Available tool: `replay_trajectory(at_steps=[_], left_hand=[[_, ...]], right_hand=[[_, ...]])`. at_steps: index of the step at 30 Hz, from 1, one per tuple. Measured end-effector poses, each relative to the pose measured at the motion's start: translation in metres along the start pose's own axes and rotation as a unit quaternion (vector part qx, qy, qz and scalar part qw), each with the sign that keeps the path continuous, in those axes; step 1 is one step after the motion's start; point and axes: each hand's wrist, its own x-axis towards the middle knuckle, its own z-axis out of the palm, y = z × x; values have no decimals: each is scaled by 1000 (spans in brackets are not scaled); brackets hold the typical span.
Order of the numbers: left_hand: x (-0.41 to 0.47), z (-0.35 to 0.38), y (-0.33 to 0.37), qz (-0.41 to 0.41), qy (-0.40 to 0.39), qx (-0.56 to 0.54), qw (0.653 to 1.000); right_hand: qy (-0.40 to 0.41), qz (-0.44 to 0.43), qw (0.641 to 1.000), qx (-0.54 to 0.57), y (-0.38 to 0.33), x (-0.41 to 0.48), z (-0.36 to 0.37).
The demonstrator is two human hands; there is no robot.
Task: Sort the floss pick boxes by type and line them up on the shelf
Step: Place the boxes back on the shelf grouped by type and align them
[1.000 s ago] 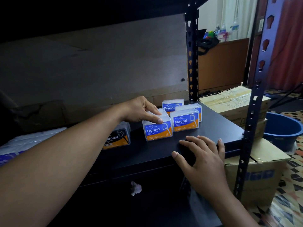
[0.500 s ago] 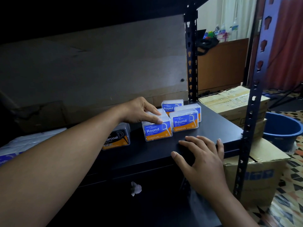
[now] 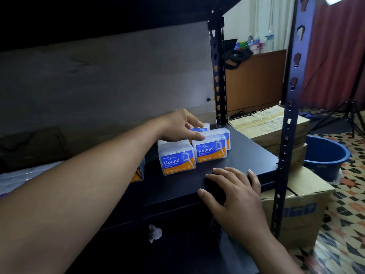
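Head view, black shelf (image 3: 246,155), cardboard cartons (image 3: 266,123), blue tub (image 3: 320,167)

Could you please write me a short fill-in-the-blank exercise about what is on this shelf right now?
1. The front-left floss pick box has a label reading ____ Dental Flosser.
2. The right hand lies flat, fingers spread, on the front edge of the black ____.
3. The plastic bucket far to the right is coloured ____.

Missing words: Round; shelf; blue.
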Motion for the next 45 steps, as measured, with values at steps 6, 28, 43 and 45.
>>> replay_trajectory(at_steps=[6, 28, 43, 45], left_hand=[[23, 17, 23, 18, -48, 62, 997], [16, 16, -1, 21, -27, 73, 997], [15, 14, -2, 7, -44, 66, 997], [15, 14, -4, 5, -46, 64, 997]], right_hand=[[-2, -1, 1000, 5, 2, 0, 0], [11, 13, 1000, 15, 0, 0, 2], [14, 9, 1000, 4, 0, 0, 1], [18, 12, 1000, 2, 0, 0, 1]])
